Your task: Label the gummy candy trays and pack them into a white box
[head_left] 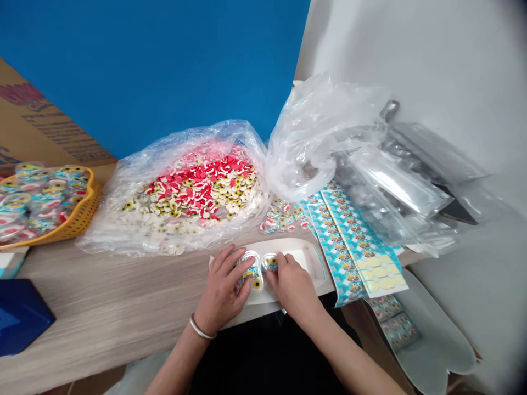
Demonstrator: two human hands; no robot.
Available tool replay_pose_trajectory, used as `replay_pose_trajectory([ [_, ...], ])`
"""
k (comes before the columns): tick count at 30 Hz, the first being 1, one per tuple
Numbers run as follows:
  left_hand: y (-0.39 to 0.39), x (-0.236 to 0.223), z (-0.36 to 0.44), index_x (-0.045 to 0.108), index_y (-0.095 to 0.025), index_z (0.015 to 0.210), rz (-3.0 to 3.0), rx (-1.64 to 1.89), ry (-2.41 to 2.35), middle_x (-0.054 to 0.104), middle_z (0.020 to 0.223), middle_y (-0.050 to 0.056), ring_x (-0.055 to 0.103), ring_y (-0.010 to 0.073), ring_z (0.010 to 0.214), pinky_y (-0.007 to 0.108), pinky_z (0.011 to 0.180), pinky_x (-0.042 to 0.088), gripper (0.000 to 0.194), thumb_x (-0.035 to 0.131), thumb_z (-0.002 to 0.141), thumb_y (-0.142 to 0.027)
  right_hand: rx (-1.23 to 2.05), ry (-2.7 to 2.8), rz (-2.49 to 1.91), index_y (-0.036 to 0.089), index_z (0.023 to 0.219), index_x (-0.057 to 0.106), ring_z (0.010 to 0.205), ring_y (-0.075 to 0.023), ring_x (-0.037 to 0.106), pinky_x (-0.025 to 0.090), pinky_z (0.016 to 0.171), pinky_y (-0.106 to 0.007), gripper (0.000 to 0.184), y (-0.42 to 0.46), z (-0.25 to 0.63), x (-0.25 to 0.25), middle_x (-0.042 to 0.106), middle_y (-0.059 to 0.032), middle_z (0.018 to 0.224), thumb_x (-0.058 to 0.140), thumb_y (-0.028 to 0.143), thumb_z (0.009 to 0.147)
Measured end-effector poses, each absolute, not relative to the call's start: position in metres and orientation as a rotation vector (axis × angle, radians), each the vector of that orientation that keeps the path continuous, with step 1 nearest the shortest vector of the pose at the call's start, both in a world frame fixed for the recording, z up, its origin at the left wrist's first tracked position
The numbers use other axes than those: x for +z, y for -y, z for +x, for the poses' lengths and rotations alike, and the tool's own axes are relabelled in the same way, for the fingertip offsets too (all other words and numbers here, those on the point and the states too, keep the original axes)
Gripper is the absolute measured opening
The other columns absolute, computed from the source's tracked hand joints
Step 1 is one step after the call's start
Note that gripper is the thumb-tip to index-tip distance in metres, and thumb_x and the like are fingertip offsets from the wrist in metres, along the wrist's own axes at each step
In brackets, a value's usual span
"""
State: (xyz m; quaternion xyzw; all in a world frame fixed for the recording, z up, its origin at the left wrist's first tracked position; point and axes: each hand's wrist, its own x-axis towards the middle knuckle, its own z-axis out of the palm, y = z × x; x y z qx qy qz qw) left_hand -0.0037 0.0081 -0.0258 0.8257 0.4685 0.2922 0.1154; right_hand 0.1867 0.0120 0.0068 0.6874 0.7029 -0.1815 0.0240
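Note:
My left hand (224, 285), with a bangle at the wrist, rests its curved fingers and thumb around a small clear plastic pack (256, 281). Inside that pack a blue label and a yellow piece with a dark centre show. Close beside it on the right, my right hand (294, 282) pinches a second clear pack (270, 262), partly hidden by the fingers. Both packs are over a white tray-like sheet (302, 248) at the table's front edge. Just behind lie several small filled clear packs (284, 215).
Behind my hands spreads a large clear bag (201, 186) of red, white and yellow pieces. A yellow basket (88, 206) of filled packs stands left, near a blue bin (24, 315). Blue label sheets (341, 236) overhang the edge at right, below clear plastic bags (395, 175).

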Motion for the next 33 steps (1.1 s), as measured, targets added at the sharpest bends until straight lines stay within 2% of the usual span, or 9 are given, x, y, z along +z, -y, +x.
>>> replay_pose_trajectory([
  [3,-0.008,-0.026,-0.004,0.057,-0.027,0.127,2.426,0.851,-1.374,0.056,0.136,0.009,0.04,0.0308,0.136,0.055,0.106,0.041,0.042,0.059,0.086,-0.017,-0.614,-2.165,2.115,0.01,0.132,0.047,0.096,-0.0265,0.066,0.048,0.076,-0.031,0.045,-0.016,0.19,0.005,0.062,-0.0166,0.113,0.051,0.027,0.09],
  [5,-0.009,-0.026,-0.004,0.057,-0.027,0.126,2.425,0.846,-1.376,0.056,0.136,0.009,0.039,0.0307,0.136,0.054,0.106,0.041,0.041,0.059,0.086,-0.017,-0.631,-2.125,2.117,0.009,0.135,0.045,0.094,-0.0256,0.066,0.048,0.076,-0.031,0.048,-0.019,0.194,0.004,0.062,-0.0167,0.113,0.048,0.022,0.089],
  [9,-0.009,-0.025,-0.003,0.057,-0.027,0.126,2.423,0.85,-1.374,0.056,0.135,0.009,0.039,0.0308,0.136,0.054,0.106,0.041,0.04,0.059,0.086,-0.018,-0.593,-2.191,2.101,0.015,0.124,0.055,0.107,-0.0281,0.061,0.046,0.081,-0.031,0.038,-0.021,0.2,0.005,0.063,-0.0143,0.114,0.049,0.024,0.088],
  [13,-0.009,-0.023,-0.003,0.057,-0.027,0.126,2.422,0.866,-1.374,0.056,0.135,0.009,0.04,0.0309,0.135,0.055,0.105,0.042,0.041,0.059,0.086,-0.018,-0.707,-2.115,2.08,0.015,0.113,0.059,0.091,-0.0264,0.067,0.045,0.072,-0.032,0.029,-0.02,0.199,0.005,0.067,-0.013,0.104,0.048,0.028,0.09],
  [19,-0.009,-0.025,-0.004,0.056,-0.028,0.126,2.417,0.871,-1.363,0.057,0.134,0.009,0.041,0.0311,0.135,0.056,0.105,0.042,0.041,0.059,0.086,-0.018,-0.8,-2.075,2.114,0.012,0.125,0.052,0.089,-0.0266,0.07,0.045,0.071,-0.031,0.037,-0.022,0.19,0.005,0.073,-0.0137,0.095,0.045,0.029,0.094],
  [24,-0.009,-0.026,-0.005,0.056,-0.028,0.128,2.417,0.845,-1.372,0.056,0.136,0.009,0.04,0.0314,0.136,0.057,0.106,0.042,0.043,0.058,0.086,-0.018,-0.573,-2.093,2.035,0.006,0.137,0.045,0.088,-0.0294,0.07,0.047,0.074,-0.035,0.047,-0.02,0.18,0.004,0.071,-0.0188,0.1,0.042,0.032,0.097],
  [28,-0.009,-0.027,-0.005,0.056,-0.027,0.128,2.426,0.85,-1.369,0.055,0.136,0.009,0.039,0.0311,0.136,0.056,0.106,0.041,0.043,0.058,0.087,-0.018,-0.479,-2.126,2.009,0.003,0.137,0.046,0.085,-0.0302,0.07,0.048,0.074,-0.037,0.054,-0.013,0.181,0.008,0.07,-0.0206,0.1,0.045,0.039,0.097],
  [30,-0.01,-0.028,-0.005,0.055,-0.027,0.129,2.44,0.847,-1.363,0.055,0.136,0.009,0.039,0.0311,0.136,0.056,0.106,0.041,0.044,0.058,0.087,-0.018,-0.475,-2.15,2.044,0.007,0.135,0.05,0.084,-0.0286,0.07,0.047,0.071,-0.034,0.053,-0.015,0.191,0.017,0.071,-0.0183,0.098,0.046,0.044,0.097],
  [33,-0.01,-0.029,-0.006,0.054,-0.027,0.13,2.458,0.836,-1.358,0.055,0.136,0.01,0.039,0.0315,0.136,0.056,0.105,0.041,0.044,0.058,0.087,-0.017,-0.393,-2.17,2.212,0.02,0.119,0.062,0.082,-0.0263,0.07,0.045,0.067,-0.032,0.04,-0.036,0.219,0.038,0.073,-0.0105,0.093,0.042,0.048,0.098],
])
